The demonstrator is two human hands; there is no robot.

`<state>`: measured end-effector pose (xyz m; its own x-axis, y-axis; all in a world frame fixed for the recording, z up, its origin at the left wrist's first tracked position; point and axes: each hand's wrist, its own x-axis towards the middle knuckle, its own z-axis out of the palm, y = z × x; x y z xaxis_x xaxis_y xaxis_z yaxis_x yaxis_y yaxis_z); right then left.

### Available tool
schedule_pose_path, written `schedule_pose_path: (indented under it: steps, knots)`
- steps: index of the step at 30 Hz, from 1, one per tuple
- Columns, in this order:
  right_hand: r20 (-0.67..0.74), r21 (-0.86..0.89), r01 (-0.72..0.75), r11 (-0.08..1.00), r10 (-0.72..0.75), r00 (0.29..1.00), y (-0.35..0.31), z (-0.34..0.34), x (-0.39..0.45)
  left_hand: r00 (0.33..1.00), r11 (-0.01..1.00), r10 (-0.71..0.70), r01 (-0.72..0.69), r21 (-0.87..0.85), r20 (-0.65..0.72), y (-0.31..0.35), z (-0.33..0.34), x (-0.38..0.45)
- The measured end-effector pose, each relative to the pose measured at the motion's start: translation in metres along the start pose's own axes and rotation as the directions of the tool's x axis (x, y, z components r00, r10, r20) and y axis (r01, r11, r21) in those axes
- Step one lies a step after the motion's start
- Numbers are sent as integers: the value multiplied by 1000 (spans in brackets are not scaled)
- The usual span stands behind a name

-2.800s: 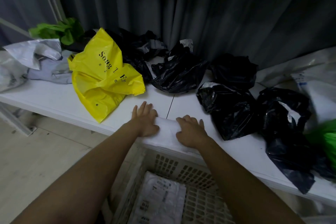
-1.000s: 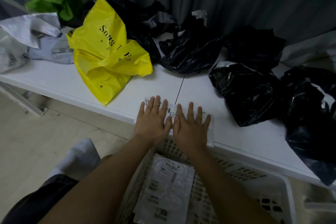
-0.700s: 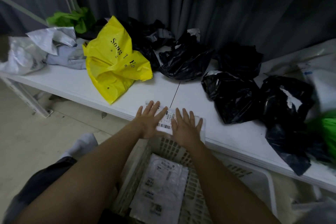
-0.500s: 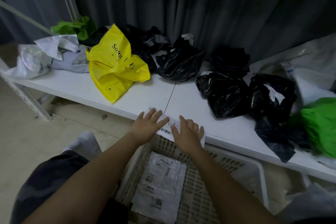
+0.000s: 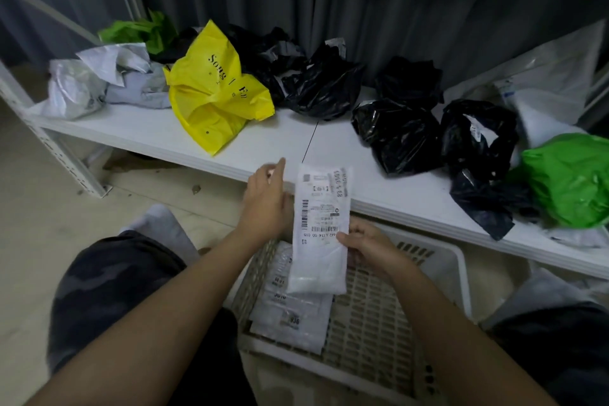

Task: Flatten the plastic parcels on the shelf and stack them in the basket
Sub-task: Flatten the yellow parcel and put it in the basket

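A flattened white parcel (image 5: 321, 224) with a barcode label hangs over the shelf's front edge and the basket. My right hand (image 5: 365, 242) pinches its right edge. My left hand (image 5: 267, 199) is at its left edge with fingers extended, partly behind it. Below stands a white slotted basket (image 5: 372, 323) holding a flat white parcel (image 5: 293, 316). On the white shelf (image 5: 158, 128) lie a crumpled yellow bag (image 5: 214, 95) and several black bags (image 5: 398, 135).
Grey and white crumpled bags (image 5: 99, 79) and a green one (image 5: 141, 33) lie at the shelf's left end. A bright green bag (image 5: 570, 178) and white mailers (image 5: 553, 89) sit at the right. A dark curtain hangs behind. My knees flank the basket.
Both hands were pressing the white parcel flat on the shelf edge. Now it is lifted off the shelf and held over the basket, turned lengthwise.
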<state>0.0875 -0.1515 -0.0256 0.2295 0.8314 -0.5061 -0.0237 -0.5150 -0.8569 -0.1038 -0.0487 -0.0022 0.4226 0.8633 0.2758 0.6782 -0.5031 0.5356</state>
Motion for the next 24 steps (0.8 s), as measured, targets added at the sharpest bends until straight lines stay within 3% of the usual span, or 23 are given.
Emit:
schedule_pose_path:
  steps: [2,4,7,13,18,24]
  knots:
    - [-29,85,-47,995,50,998,19,7,-3,976,937,-166,201,-286,141,8,7,-11]
    - [-49,127,-86,988,93,994,38,15,-5,924,883,-229,329,-334,305,11,19,-26]
    - [-75,103,-132,986,140,987,62,27,-5,849,893,-258,392,-221,461,3,40,-44]
    - [-221,77,-241,967,253,942,99,37,12,790,924,-284,377,-65,544,-11,61,-50]
    - [-229,11,-339,941,332,915,121,50,45,719,915,-363,396,79,593,-45,83,-38]
    - [-157,42,-422,906,423,892,131,62,74,702,925,-360,352,140,615,-63,97,-24]
